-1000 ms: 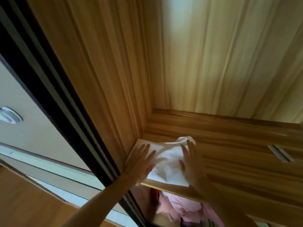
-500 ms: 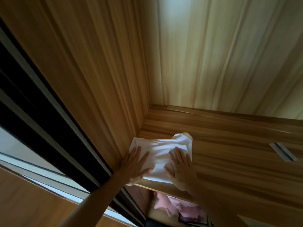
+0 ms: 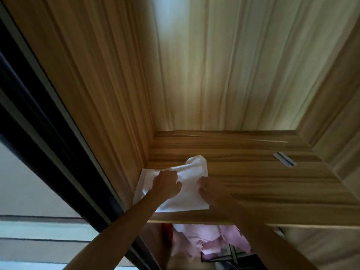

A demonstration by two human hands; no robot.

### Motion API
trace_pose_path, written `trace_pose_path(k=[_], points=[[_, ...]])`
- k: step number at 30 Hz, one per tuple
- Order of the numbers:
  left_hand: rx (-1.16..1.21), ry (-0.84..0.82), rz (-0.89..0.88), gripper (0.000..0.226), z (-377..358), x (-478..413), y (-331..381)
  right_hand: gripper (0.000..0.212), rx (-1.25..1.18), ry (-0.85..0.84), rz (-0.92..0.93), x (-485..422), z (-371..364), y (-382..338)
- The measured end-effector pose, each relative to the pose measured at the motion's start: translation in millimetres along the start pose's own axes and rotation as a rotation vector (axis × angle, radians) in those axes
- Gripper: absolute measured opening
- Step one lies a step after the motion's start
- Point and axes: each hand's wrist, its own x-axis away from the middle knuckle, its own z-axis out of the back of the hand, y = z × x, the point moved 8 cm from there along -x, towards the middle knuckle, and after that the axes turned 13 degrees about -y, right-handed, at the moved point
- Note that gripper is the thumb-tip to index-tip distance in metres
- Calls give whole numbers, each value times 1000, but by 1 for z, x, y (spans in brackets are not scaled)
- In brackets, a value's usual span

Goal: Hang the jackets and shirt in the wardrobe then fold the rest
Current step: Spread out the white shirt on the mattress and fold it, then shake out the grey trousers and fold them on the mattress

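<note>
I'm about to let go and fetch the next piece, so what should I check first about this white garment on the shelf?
1. Folded white garment lies wholly on the shelf: ok, though its front edge is near the lip.
2. Fold lies flat: not ok, the far corner humps up.
3. Tucked against the side panel: ok.
4. Left hand free of cloth: not ok, fingers curl into the fabric.
5. Right hand free of cloth: cannot tell.

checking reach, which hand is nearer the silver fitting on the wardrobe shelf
Right. The right hand grips the right side of the white folded garment, left of the silver fitting; the left hand grips the garment's middle, farther off.
</note>
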Motion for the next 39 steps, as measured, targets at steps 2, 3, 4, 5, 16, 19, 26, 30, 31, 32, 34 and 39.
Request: trace_pose_path(k=[2, 3, 4, 5, 16, 19, 26, 30, 31, 32, 34, 39], points=[[11, -35, -26, 35, 2, -1, 13, 31, -59, 23, -70, 20, 7, 6], [-5, -62, -45, 35, -1, -1, 19, 31, -90, 47, -105, 30, 11, 7], [-16, -87, -75, 36, -5, -2, 26, 33, -104, 60, -147, 40, 13, 9], [-23, -122, -105, 38, -8, 1, 34, 34, -111, 68, -185, 51, 15, 9], [-40, -239, -587, 22, -32, 93, 139, 25, -366, 358, -680, 248, -1, 24], [-73, -295, -700, 27, -38, 122, 174, 26, -357, 413, -791, 310, -10, 21], [-277, -403, -954, 33, -85, 221, 263, 31, -430, 503, -1041, 464, -54, 1], [-365, -459, -1093, 34, -121, 305, 300, 28, -495, 581, -1168, 553, -90, -23], [-399, -465, -1128, 30, -131, 329, 307, 27, -508, 602, -1198, 575, -101, -32], [-431, -467, -1158, 27, -141, 353, 313, 27, -522, 619, -1230, 597, -113, -43], [-484, -464, -1220, 26, -161, 404, 321, 27, -534, 641, -1289, 640, -140, -68], [-583, -476, -1400, 28, -216, 548, 324, 29, -571, 752, -1459, 756, -219, -148]])
